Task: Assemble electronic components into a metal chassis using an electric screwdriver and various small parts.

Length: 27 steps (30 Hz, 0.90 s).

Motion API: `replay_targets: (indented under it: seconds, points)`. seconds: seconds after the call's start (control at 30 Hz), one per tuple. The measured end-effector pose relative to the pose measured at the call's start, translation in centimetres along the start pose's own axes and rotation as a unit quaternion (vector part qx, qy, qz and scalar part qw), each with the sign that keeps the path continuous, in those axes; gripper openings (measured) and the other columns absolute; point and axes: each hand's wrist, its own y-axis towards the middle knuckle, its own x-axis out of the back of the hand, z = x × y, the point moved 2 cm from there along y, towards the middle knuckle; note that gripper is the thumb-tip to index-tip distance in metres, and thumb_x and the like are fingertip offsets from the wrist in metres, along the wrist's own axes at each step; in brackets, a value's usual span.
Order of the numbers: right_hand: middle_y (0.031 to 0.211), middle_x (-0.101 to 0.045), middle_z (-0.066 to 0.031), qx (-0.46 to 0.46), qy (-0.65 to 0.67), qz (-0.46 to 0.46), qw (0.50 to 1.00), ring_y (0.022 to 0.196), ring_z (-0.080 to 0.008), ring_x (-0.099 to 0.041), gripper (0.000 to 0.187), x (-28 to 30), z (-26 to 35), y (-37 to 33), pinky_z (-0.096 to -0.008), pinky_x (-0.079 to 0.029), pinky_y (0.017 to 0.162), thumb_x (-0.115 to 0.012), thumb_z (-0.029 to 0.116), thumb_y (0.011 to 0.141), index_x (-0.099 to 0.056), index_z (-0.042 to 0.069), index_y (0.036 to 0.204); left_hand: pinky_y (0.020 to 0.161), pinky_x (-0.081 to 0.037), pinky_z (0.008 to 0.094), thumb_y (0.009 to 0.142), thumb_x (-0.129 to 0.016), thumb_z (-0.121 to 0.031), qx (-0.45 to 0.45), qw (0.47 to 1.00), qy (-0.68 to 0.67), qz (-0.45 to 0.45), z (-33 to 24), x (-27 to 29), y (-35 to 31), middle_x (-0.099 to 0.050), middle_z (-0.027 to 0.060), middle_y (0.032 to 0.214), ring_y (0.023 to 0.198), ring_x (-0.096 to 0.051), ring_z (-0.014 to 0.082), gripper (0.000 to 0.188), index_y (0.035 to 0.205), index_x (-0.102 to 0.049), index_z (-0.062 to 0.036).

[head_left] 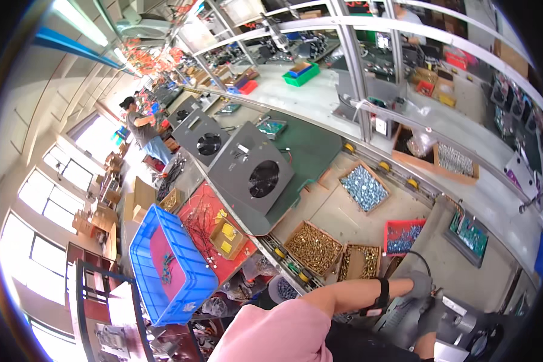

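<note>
My left hand (420, 284), in a grey glove, reaches over a grey metal unit (396, 314) at the lower right. Its fingers look curled, but what they hold, if anything, I cannot make out. A black cable (427, 263) arcs down to this hand. Below it my right hand (429, 321), also gloved in grey, is at the same unit; its fingers are blurred and partly hidden. Beside the right hand, the unit carries a silvery cylindrical part (464, 323) and a pale label (454, 305). A green circuit board (469, 236) in a metal tray lies beyond the hands.
Boxes of brass-coloured fasteners (313, 247), bluish pieces (364, 187) and a red bin (403, 236) stand beyond my left forearm. Grey panels with fans (250, 169) stand on the green conveyor (311, 148). A blue crate (184, 271) sits left. Another person (143, 130) stands far left.
</note>
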Motion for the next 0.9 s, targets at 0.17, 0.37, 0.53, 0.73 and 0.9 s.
replay_targets:
  seconds: [0.17, 0.37, 0.53, 0.73, 0.9]
  points:
    - [0.055, -0.042, 0.0045, -0.013, -0.027, -0.066, 0.997, 0.043, -0.0043, -0.035, 0.031, -1.6, 1.2, -0.7, -0.0199, -0.026, 0.037, -0.06, 0.041, 0.084, -0.052, 0.014, 0.071, 0.085, -0.047, 0.0402, 0.08, -0.053, -0.032, 0.03, 0.999, -0.04, 0.005, 0.4, -2.3, 0.9, -0.063, 0.0167, 0.106, 0.096, -0.061, 0.0341, 0.043, 0.113, -0.057, -0.006]
    - [0.057, -0.046, 0.0037, 0.0, -0.013, -0.043, 0.999, 0.039, -0.0059, -0.037, 0.027, 0.8, 0.3, 1.1, -0.0201, -0.027, 0.034, -0.063, 0.038, 0.084, -0.054, 0.013, 0.075, 0.077, -0.05, 0.0447, 0.081, -0.052, -0.027, -0.011, 0.995, 0.082, 0.059, -0.3, -1.3, 2.1, -0.064, 0.0133, 0.106, 0.095, -0.062, 0.0318, 0.035, 0.108, -0.063, -0.0071]
    - [0.057, -0.045, 0.0042, 0.009, -0.033, -0.065, 0.997, 0.039, -0.0054, -0.037, 0.028, 0.3, 0.5, 0.5, -0.0203, -0.027, 0.034, -0.062, 0.037, 0.085, -0.051, 0.014, 0.073, 0.071, -0.052, 0.0488, 0.081, -0.053, -0.024, -0.011, 0.986, 0.15, 0.067, -0.2, -1.7, 2.7, -0.064, 0.0112, 0.101, 0.093, -0.062, 0.0321, 0.03, 0.107, -0.065, -0.0139]
    - [0.056, -0.041, 0.0058, -0.039, -0.038, 0.001, 0.999, 0.039, -0.0047, -0.034, 0.028, -0.4, 1.6, -0.8, -0.019, -0.027, 0.034, -0.06, 0.042, 0.085, -0.053, 0.016, 0.076, 0.071, -0.051, 0.0435, 0.078, -0.054, -0.026, -0.026, 0.992, 0.119, 0.025, 0.5, -1.6, 1.8, -0.066, 0.0133, 0.097, 0.089, -0.064, 0.0299, 0.031, 0.1, -0.068, -0.0086]
    - [0.054, -0.04, 0.0061, -0.041, -0.069, -0.056, 0.995, 0.04, -0.0037, -0.033, 0.026, 0.0, 0.7, 0.0, -0.019, -0.025, 0.035, -0.057, 0.039, 0.087, -0.055, 0.015, 0.077, 0.076, -0.051, 0.0421, 0.079, -0.053, -0.029, -0.013, 0.998, 0.057, 0.015, -0.1, -0.8, 0.8, -0.066, 0.0144, 0.097, 0.092, -0.064, 0.03, 0.034, 0.099, -0.068, -0.0061]
